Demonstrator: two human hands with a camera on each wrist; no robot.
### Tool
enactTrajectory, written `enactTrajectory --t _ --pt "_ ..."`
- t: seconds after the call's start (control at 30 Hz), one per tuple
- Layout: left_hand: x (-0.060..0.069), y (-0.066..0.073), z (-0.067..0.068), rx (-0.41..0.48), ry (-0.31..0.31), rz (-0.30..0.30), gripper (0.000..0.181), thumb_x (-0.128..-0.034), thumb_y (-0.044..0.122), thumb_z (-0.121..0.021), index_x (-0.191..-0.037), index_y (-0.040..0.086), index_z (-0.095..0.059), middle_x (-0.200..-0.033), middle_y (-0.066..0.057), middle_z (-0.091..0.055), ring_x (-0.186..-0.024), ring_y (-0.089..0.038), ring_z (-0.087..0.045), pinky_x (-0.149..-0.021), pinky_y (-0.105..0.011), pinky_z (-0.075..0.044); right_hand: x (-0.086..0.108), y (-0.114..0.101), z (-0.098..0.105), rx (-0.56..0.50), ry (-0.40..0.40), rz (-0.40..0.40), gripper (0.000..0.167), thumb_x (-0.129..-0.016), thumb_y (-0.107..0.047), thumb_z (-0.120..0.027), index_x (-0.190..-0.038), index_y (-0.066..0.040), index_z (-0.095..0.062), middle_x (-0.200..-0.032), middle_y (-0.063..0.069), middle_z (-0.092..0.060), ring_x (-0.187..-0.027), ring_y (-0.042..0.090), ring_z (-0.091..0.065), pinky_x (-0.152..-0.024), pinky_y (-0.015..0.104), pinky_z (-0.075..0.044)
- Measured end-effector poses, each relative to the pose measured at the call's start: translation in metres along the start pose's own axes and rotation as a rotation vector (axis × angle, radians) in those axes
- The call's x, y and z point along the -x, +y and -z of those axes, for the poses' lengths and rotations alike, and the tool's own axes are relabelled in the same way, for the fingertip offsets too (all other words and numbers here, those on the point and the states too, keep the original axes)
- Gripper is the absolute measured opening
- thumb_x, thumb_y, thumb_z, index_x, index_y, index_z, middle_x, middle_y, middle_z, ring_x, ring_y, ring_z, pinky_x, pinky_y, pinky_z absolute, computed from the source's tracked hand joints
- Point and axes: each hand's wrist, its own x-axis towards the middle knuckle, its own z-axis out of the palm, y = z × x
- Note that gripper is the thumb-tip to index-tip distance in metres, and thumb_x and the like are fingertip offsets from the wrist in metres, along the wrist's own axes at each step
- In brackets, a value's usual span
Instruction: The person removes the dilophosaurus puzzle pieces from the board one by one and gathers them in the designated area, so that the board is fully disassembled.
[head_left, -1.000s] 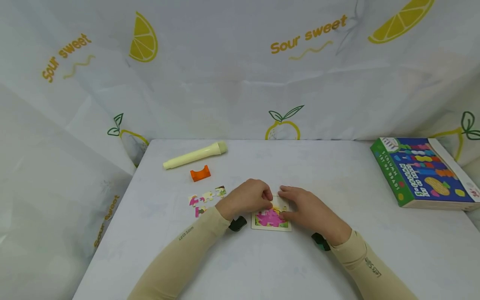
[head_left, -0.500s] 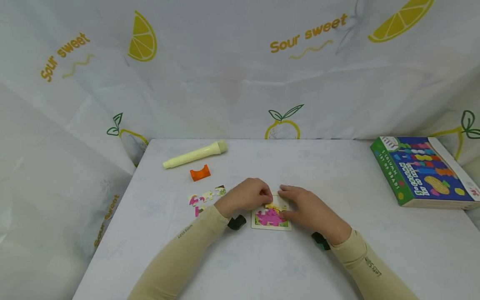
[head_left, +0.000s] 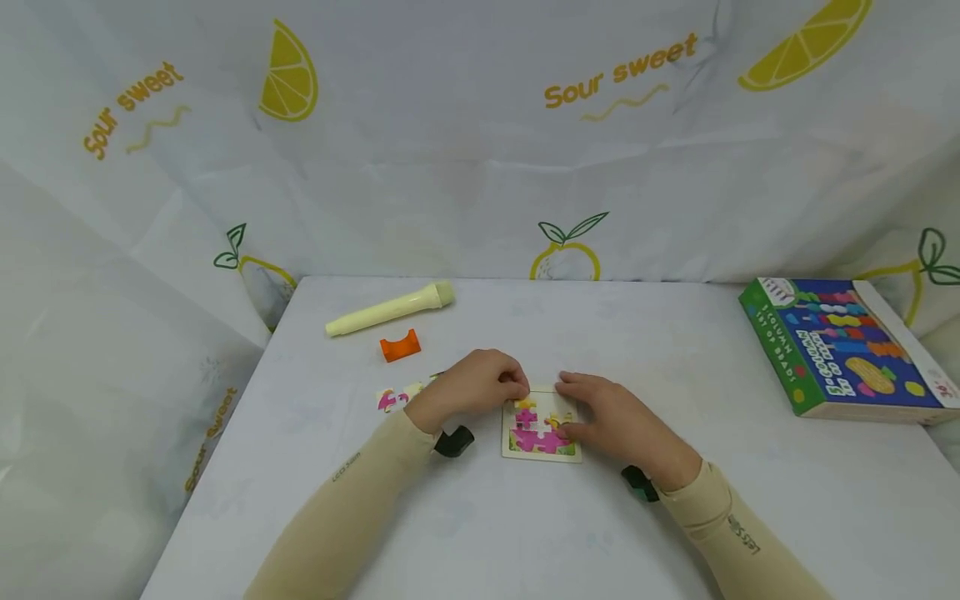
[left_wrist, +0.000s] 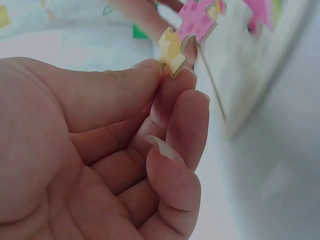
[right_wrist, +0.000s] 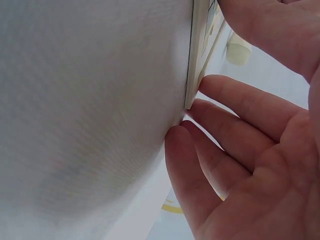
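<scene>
Noting the left grip [head_left: 474, 387] first: thumb and forefinger are closed to a narrow pinch on a yellow jigsaw piece [left_wrist: 171, 52], the other fingers curled toward the palm. We see a spotted pink piece [left_wrist: 196, 21] running on from the yellow one, just beyond the fingertips; the two look joined. From overhead we place this pair over the left part of a shallow pale tray [head_left: 543, 457], which lies just right of the left grip. We find the right grip [head_left: 618, 417] at the tray's other side, fingers loosely spread and lightly bent, tips at the tray's edge, thumb reaching over its inner area; whether the thumb presses a piece we cannot tell. Between the grips, along the tray's near side, pink pieces [head_left: 542, 442] lie in a row. Left of the left grip we log loose pieces [head_left: 388, 400] on the white worktop [head_left: 637, 325], some hidden by the wrist. Farther out on that side, beyond the left grip: an orange block [head_left: 401, 346] with a scooped top, then a pale yellow microphone-shaped object [head_left: 386, 310]. Well apart, right of the right grip, we record a blue and green box [head_left: 847, 346] printed with beads.
</scene>
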Motion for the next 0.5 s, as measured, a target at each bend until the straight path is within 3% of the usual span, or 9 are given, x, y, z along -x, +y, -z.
enactTrajectory --t 0.27,0.5 --pt "0.042 -0.038 0.028 0.006 0.082 0.076 0.014 -0.106 0.023 -0.07 -0.096 0.02 -0.078 -0.093 -0.002 -0.075 -0.08 -0.014 -0.059 -0.075 -0.03 -0.05 0.002 0.001 -0.003 -0.012 0.0 -0.026 0.071 -0.093 -0.028 -0.087 -0.154 -0.005 -0.059 -0.166 0.015 -0.051 -0.155 0.044 -0.046 -0.123 0.062 -0.041" --pt "0.071 -0.074 0.036 0.031 0.097 0.112 0.012 -0.1056 0.02 -0.07 -0.096 0.016 -0.077 -0.086 -0.002 -0.072 -0.069 -0.012 -0.055 -0.067 -0.028 -0.049 -0.001 0.001 -0.005 0.005 0.01 0.006 0.072 -0.092 -0.029 -0.088 -0.153 -0.004 -0.06 -0.165 0.016 -0.052 -0.154 0.044 -0.047 -0.122 0.062 -0.042"
